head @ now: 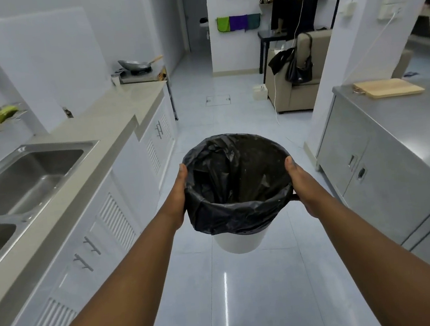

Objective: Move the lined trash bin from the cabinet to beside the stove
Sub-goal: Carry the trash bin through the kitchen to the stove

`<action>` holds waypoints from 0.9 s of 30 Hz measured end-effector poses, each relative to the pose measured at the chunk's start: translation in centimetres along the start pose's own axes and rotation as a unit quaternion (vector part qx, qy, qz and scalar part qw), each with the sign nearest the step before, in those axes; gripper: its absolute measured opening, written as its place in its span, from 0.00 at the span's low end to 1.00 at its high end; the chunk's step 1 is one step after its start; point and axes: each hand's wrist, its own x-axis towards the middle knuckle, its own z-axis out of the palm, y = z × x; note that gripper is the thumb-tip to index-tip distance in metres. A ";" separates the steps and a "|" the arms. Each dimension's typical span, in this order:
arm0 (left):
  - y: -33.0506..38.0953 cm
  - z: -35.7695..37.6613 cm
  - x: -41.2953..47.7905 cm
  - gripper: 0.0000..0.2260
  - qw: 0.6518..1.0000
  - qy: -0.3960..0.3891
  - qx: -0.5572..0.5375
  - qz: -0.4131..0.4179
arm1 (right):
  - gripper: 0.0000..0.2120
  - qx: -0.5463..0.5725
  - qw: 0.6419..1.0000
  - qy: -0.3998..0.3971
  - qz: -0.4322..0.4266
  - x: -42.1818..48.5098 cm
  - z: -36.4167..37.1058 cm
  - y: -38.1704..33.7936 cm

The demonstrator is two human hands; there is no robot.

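A small white trash bin (241, 242) lined with a black bag (237, 179) hangs in the air above the tiled floor, in the aisle between two counters. My left hand (178, 197) grips its left rim and my right hand (302, 187) grips its right rim. The bin is upright and looks empty. The stove (141, 75) with a wok (135, 63) on it stands far ahead on the left, at the end of the long counter.
A beige counter (110, 113) with a double steel sink (20, 176) and white louvred cabinets (113, 224) runs along the left. A steel cabinet (386, 158) with a wooden cutting board (387, 88) is on the right. A beige armchair (298, 82) and a seated person (296, 9) are beyond.
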 end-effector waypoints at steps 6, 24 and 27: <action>2.9 -2.9 8.8 0.34 1.000 -0.013 -0.005 -0.009 | 0.34 -0.003 1.000 0.019 0.004 8.4 1.5 -2.8; 8.7 -1.7 35.4 0.39 1.000 -0.022 0.007 0.010 | 0.33 0.036 0.999 0.025 -0.021 34.6 -2.5 -6.8; 9.7 -0.6 40.5 0.42 1.000 -0.003 0.011 0.006 | 0.32 0.042 0.999 0.017 -0.027 39.9 -4.3 -8.0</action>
